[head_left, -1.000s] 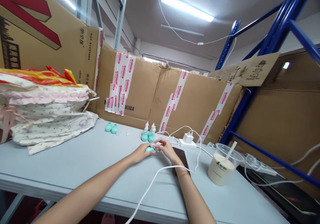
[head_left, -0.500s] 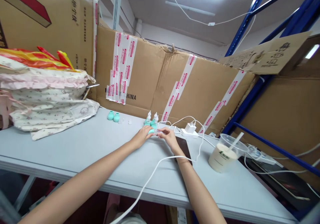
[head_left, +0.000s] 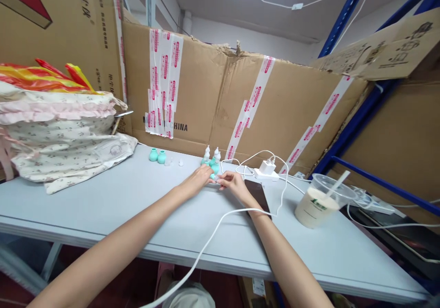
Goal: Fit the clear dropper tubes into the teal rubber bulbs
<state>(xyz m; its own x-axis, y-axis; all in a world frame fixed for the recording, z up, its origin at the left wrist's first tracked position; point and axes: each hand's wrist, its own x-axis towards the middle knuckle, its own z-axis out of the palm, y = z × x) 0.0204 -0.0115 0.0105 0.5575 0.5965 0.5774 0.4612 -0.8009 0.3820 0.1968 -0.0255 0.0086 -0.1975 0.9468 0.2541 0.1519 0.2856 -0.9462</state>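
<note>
My left hand (head_left: 198, 179) is closed on a small teal squeeze bulb (head_left: 212, 176), low over the table. My right hand (head_left: 234, 183) pinches a small clear tip piece (head_left: 217, 178) at the bulb's end; fingers partly hide where the two meet. Just behind the hands stand several teal bulbs with white pointed tips (head_left: 216, 156), upright and close together. Farther left, two teal bulbs without tips (head_left: 161, 157) sit side by side. Beside them lie a clear piece (head_left: 168, 162) and a small white tip (head_left: 180, 162).
A dark phone or tablet (head_left: 258, 197) lies under my right wrist. White cable (head_left: 220, 225) crosses my right forearm. A power strip with charger (head_left: 267, 168) and a drink cup (head_left: 314, 207) stand right. A floral cloth bag (head_left: 68, 138) is left; cardboard (head_left: 199, 92) walls the back.
The view has shifted slightly down and closer. Both hands stay together around the bulb and tip piece; the held bulb has turned a little, with less of its teal side showing.
</note>
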